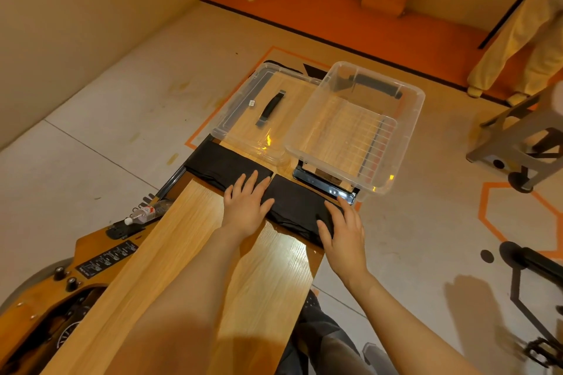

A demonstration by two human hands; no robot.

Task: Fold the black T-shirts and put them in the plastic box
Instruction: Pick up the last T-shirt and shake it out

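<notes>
Across the middle of the worktop [189, 240] lies one black T-shirt [292, 201], folded into a long band; left hand [245, 207] and right hand [345, 233] press it flat-fingered, grasping nothing. The plastic box [405, 137] at the far right corner holds no shirts yet.

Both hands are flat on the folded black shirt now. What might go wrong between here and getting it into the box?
1. The black T-shirt is a long strip reaching both table edges; lifted by the left hand and right hand alone, its ends may sag and unfold.
2. The plastic box overhangs the table's right edge; dropping the shirt in or bumping it might tip it.
3. The lid lies right behind the shirt and may be nudged.
</notes>
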